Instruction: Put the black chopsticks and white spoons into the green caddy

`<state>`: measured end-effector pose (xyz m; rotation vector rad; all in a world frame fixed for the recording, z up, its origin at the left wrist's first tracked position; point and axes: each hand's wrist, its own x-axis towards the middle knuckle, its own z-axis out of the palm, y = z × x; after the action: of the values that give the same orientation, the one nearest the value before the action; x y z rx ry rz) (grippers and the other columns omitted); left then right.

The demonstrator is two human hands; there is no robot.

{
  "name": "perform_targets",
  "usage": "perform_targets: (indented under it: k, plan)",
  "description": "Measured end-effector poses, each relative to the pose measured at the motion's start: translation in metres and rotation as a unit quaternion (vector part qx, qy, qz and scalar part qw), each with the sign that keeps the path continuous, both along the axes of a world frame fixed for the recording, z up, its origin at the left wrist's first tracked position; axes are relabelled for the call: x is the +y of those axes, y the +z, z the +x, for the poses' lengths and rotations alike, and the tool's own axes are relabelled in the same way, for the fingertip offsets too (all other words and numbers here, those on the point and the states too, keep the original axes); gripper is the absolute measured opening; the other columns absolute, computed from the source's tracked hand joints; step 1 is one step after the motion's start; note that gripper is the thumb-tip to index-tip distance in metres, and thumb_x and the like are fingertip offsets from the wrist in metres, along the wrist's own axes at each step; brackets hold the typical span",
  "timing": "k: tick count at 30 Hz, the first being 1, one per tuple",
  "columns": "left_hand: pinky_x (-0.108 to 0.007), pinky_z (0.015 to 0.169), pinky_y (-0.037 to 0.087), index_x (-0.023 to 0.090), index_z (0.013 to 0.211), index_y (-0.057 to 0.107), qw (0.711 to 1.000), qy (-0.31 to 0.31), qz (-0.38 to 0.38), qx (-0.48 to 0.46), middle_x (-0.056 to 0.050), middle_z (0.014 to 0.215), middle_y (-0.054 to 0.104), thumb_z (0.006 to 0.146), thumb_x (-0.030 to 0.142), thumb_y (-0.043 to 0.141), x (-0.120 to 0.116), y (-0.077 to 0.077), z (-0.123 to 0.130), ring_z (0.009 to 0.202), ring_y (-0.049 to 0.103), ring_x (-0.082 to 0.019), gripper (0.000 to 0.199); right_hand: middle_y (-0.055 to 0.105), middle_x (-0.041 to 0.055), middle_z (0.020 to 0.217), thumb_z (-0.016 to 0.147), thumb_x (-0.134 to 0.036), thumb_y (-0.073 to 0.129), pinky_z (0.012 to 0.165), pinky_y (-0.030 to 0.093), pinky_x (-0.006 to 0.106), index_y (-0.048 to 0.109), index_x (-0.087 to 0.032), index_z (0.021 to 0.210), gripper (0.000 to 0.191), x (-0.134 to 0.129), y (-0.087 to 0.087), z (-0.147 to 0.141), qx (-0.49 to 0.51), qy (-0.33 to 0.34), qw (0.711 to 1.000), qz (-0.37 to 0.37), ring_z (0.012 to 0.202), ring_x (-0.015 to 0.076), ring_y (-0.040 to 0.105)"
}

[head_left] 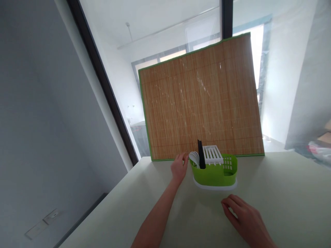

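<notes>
A green utensil caddy (210, 175) with a white base stands on the table in front of me. White spoons (194, 158) lean in its left end, beside an upright black utensil (201, 155) whose kind I cannot make out. A white slotted rack (212, 154) sits over the middle, and the right section shows a lattice back. My left hand (179, 168) is beside the caddy's left end, close to the spoons, its fingers curled together; whatever they may pinch is hidden. In front of the caddy, my right hand (242, 214) hovers low with bent fingers and thumb drawn in, holding nothing visible.
Behind the caddy a bamboo mat (201, 100) with green edging leans against a glass partition. The pale table (204, 220) ends at a grey wall (51, 120) on the left. Plastic bags and a box lie beyond the table at far right.
</notes>
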<state>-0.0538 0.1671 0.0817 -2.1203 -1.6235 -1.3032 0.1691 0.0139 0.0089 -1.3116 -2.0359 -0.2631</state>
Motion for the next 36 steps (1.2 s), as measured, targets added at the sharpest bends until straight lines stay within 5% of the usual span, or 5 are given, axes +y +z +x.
perform_targets:
  k: [6, 13, 20, 24, 36]
  plan:
    - [-0.022, 0.057, 0.037, 0.019, 0.08, 0.058, 0.988, -0.135, -0.064, 0.03, 0.0, 0.065, 0.061, 0.092, 0.032, 0.039, -0.089, -0.058, 0.016, 0.058, 0.054, -0.011, 0.026, 0.062, -0.0007, 0.083, 0.092, -0.032, 0.039, 0.062, 0.049, 0.031, 0.056, -0.028, 0.088, 0.018, 0.005, -0.014, -0.001, -0.008, -0.045, 0.997, -0.059, 0.078, 0.0179, 0.062]
    - [-0.025, 0.053, 0.036, 0.021, 0.067, 0.061, 0.891, -0.311, -0.134, 0.302, 0.001, 0.064, 0.067, 0.079, 0.046, 0.056, -0.137, -0.134, 0.044, 0.058, 0.06, -0.014, 0.028, 0.058, 0.0108, 0.109, 0.085, -0.05, 0.047, 0.087, 0.045, 0.047, 0.041, -0.018, 0.124, 0.051, 0.029, -0.02, 0.013, 0.157, -0.135, 0.978, 0.018, 0.103, 0.0278, 0.052]
    - [-0.024, 0.053, 0.035, 0.02, 0.068, 0.064, 0.866, -0.317, -0.167, 0.349, 0.0, 0.066, 0.069, 0.08, 0.046, 0.057, -0.13, -0.137, 0.053, 0.058, 0.062, -0.015, 0.029, 0.056, 0.0211, 0.117, 0.071, -0.07, 0.051, 0.089, 0.041, 0.049, 0.037, -0.007, 0.13, 0.088, 0.083, 0.024, -0.028, 0.236, -0.228, 0.943, 0.06, 0.108, 0.0355, 0.051]
    - [-0.026, 0.052, 0.036, 0.019, 0.062, 0.064, 0.866, -0.296, -0.175, 0.362, -0.003, 0.059, 0.067, 0.081, 0.051, 0.052, -0.128, -0.147, 0.059, 0.053, 0.06, -0.016, 0.039, 0.053, 0.0271, 0.119, 0.068, -0.072, 0.052, 0.084, 0.04, 0.052, 0.03, -0.004, 0.134, 0.097, 0.102, 0.032, -0.054, 0.258, -0.29, 0.919, 0.073, 0.107, 0.04, 0.051]
    - [-0.029, 0.054, 0.039, 0.019, 0.072, 0.068, 0.867, -0.306, -0.201, 0.338, -0.007, 0.071, 0.071, 0.079, 0.045, 0.054, -0.131, -0.138, 0.059, 0.061, 0.064, -0.021, 0.03, 0.062, 0.0232, 0.104, 0.065, -0.069, 0.054, 0.07, 0.046, 0.045, 0.045, -0.008, 0.12, 0.082, 0.108, 0.046, -0.064, 0.297, -0.372, 0.879, -0.008, 0.096, 0.0372, 0.059]
